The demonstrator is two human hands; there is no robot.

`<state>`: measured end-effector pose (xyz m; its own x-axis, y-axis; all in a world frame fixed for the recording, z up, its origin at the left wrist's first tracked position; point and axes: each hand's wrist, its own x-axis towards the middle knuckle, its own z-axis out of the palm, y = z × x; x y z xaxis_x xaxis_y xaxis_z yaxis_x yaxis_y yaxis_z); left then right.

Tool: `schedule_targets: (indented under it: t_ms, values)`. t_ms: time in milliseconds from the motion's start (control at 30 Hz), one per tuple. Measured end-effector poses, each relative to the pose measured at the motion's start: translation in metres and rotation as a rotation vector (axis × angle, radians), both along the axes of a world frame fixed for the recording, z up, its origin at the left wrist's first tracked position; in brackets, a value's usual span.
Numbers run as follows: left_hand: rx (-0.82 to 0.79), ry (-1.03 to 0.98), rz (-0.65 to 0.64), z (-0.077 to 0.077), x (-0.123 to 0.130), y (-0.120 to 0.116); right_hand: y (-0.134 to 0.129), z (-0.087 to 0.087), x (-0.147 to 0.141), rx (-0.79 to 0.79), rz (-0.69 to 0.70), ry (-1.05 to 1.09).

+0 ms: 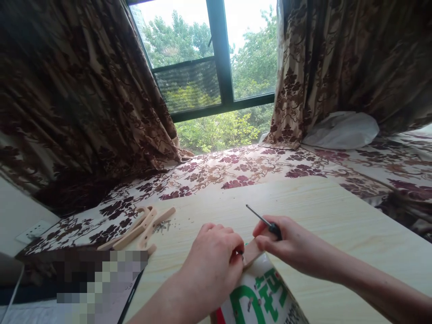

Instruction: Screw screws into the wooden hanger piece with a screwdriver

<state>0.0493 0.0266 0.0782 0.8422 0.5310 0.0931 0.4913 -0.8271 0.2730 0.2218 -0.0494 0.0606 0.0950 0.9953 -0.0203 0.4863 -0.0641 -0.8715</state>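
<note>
Toward five o'clock in our view, a small piece of wood (pixel 252 254) sits between our two hands, just over a white bag (pixel 266 297) with green letters, on the pale surface (pixel 202 204). At nine o'clock from the wood, our left hand (pixel 216 252) is curled up, and its thumb and finger seem to pinch a small dark bit (pixel 240 253); we can't tell what that is. At two o'clock, our right hand (pixel 280 234) pinches the wood's far end and grips a screwdriver (pixel 265 220) too, its tip aimed toward ten or eleven o'clock, off the wood. To do this well, we should hold the wood still at both ends, keep the dark bit straight, and keep the sharp tip away from our fingers. The bag looks soft, so the wood could wobble on it. Some screws (pixel 162 226) and curved wooden parts (pixel 141 231) lie toward nine or ten o'clock, well apart from us.
</note>
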Motion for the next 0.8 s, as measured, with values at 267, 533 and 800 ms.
schedule_targets:
  t_ms: [267,533,800]
  values:
    - [-0.027,0.019,0.062,-0.002,0.002,-0.002,-0.001,-0.002,0.002,0.053,0.012,-0.105]
    - [-0.098,0.057,0.119,0.005,0.003,-0.005,-0.041,0.030,0.032,0.100,-0.020,-0.242]
    - [-0.098,0.087,0.150,0.006,0.003,-0.002,-0.046,0.056,0.010,0.219,0.209,-0.568]
